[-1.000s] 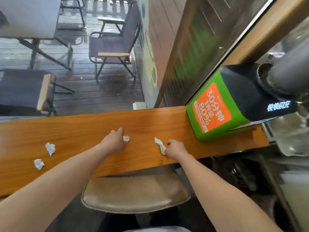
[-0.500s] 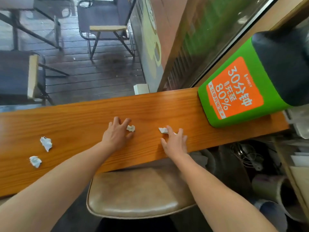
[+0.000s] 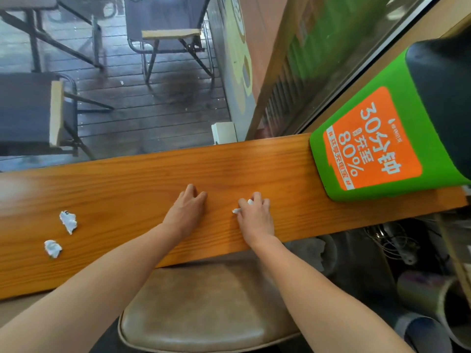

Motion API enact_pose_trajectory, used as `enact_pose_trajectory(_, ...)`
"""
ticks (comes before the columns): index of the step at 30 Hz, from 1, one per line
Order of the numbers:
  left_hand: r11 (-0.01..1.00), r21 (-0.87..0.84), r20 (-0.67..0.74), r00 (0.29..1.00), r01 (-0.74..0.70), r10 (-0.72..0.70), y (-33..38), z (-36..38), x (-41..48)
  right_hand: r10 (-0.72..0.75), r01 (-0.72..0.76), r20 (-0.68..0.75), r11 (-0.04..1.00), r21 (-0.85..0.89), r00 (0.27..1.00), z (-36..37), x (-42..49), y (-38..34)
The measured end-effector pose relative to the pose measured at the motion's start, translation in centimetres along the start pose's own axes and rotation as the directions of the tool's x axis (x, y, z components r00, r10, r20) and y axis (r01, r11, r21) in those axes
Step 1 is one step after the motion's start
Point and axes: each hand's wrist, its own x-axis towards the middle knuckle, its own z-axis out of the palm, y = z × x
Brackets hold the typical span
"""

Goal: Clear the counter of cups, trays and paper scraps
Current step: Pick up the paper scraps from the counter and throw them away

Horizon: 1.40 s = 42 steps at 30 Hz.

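Right hand [image 3: 255, 217] fingers curled narrow around paper scrap [image 3: 237, 210], white bits protruding thumb-side; gathering grip. Left hand [image 3: 187, 211] fingers bunched on counter [image 3: 280, 169]; contents indeterminate.

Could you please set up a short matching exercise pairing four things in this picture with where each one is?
Things:
1. crumpled white paper scrap
2. green charging box with the orange label
3. brown padded stool seat
4. small white paper scrap

Places:
A. under the fingers of the right hand
B. right end of the wooden counter
C. below the counter's near edge
D. left part of the counter, untouched

Pairs: 1-D, 2-B, 3-C, 4-A
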Motion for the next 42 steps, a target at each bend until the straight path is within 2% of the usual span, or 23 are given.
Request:
enact_pose_trajectory(7,0.992,0.034,0.084,0.989,0.119,-0.122,0.4,-1.9,-0.7,-0.016,0.011,0.111,0.999,0.046,0.994,-1.2,1.1,-0.4)
enact_pose_trajectory(13,0.989,0.079,0.081,0.988,0.127,-0.134,-1.7,-4.5,-3.8,-0.064,0.059,0.179,0.998,0.036,0.982,-2.4,1.9,-3.9)
enact_pose_trajectory(18,0.979,0.063,0.117,0.973,0.193,-0.199,-5.8,-6.4,-7.8,-0.194,0.173,0.258,0.980,0.100,0.947,-2.1,1.7,-10.5)
enact_pose_trajectory(22,0.976,0.071,0.089,0.974,0.203,-0.209,-10.6,-7.3,-11.3,-0.296,0.269,0.306,0.955,0.127,0.905,-0.9,1.0,-17.1)
enact_pose_trajectory(27,0.961,0.018,0.043,0.960,0.278,-0.278,-17.7,-7.6,-15.3,-0.356,0.331,0.375,0.934,0.133,0.856,1.4,-0.5,-24.3)
enact_pose_trajectory(31,0.941,-0.038,-0.036,0.941,0.336,-0.337,-22.5,-7.6,-17.6,-0.426,0.418,0.326,0.903,0.099,0.844,3.6,-1.5,-29.3)
enact_pose_trajectory(36,0.938,-0.140,-0.149,0.930,0.317,-0.336,-26.6,-7.1,-18.8,-0.449,0.460,0.280,0.887,0.030,0.849,6.2,-2.5,-33.5)
enact_pose_trajectory(42,0.933,-0.152,-0.138,0.927,0.327,-0.348,-29.1,-5.7,-18.9,-0.448,0.475,0.276,0.879,-0.035,0.850,8.3,-2.5,-36.0)
